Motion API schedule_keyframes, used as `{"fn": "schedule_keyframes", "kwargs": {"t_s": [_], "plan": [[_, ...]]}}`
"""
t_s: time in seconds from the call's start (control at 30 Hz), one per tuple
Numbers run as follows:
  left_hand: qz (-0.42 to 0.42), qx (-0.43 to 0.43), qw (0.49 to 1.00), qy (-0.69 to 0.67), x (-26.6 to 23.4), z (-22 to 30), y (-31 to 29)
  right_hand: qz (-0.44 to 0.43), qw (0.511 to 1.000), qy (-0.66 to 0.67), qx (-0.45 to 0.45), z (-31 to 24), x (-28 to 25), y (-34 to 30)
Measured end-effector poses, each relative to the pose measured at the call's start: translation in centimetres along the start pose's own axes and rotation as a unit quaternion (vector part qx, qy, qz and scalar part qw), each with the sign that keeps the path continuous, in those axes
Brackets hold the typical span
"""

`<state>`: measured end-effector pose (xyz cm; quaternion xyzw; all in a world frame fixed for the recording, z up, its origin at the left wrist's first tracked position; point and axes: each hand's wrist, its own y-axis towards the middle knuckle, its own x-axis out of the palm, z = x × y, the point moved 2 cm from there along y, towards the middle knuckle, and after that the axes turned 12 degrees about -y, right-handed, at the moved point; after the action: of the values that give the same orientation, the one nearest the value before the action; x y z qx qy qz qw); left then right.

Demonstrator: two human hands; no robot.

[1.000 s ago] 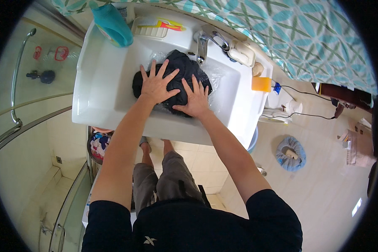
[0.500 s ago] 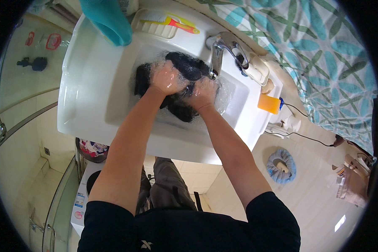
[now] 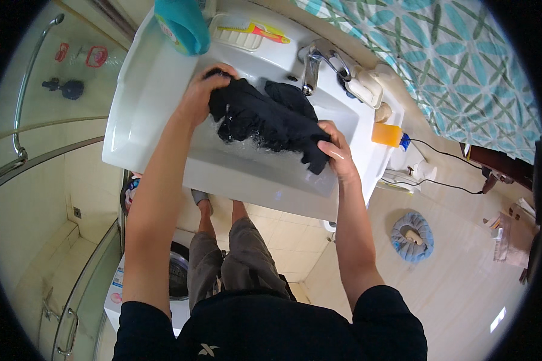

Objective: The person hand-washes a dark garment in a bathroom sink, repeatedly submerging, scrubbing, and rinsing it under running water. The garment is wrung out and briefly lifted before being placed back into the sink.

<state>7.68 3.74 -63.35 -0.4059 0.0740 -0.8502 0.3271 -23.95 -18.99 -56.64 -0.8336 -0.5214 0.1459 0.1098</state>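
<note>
Before the person's body, a white washbasin [image 3: 135,102] holds water [image 3: 241,150] and a wet black cloth [image 3: 265,117]; a turquoise bottle [image 3: 183,27] sits at its rear left corner; a cream soap dish [image 3: 242,41] carries a yellow-and-red brush [image 3: 268,33]; the cloth lies between both grips, left hand [image 3: 200,96] pinching its upper-left end, right hand [image 3: 341,157] pinching its right end.

I can read no lettering from here. A small pale X-shaped logo [image 3: 208,349] sits on the black short-sleeved shirt [image 3: 295,331]; a pale label [image 3: 167,27] on the teal plastic bottle [image 3: 188,29] and a blue-and-white sticker [image 3: 118,277] on the white washing machine [image 3: 111,310] stay illegible to me.
</note>
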Motion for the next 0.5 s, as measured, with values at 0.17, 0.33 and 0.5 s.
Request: {"fn": "schedule_keyframes", "kwargs": {"t_s": [0.17, 0.33, 0.5], "plan": [[0.171, 0.258, 0.71, 0.633, 3.9, -4.8, -3.6, 0.195, 0.909, -0.367, 0.039, 3.3, 3.9, 0.7], [0.151, 0.189, 0.772, 0.588, 6.4, -10.4, -0.2, 0.122, 0.801, -0.577, -0.1, 5.1, 8.3, 3.6], [0.073, 0.141, 0.727, 0.668, 8.0, -12.1, 1.2, 0.008, 0.75, -0.66, -0.055, 5.7, 9.4, 6.0]]}}
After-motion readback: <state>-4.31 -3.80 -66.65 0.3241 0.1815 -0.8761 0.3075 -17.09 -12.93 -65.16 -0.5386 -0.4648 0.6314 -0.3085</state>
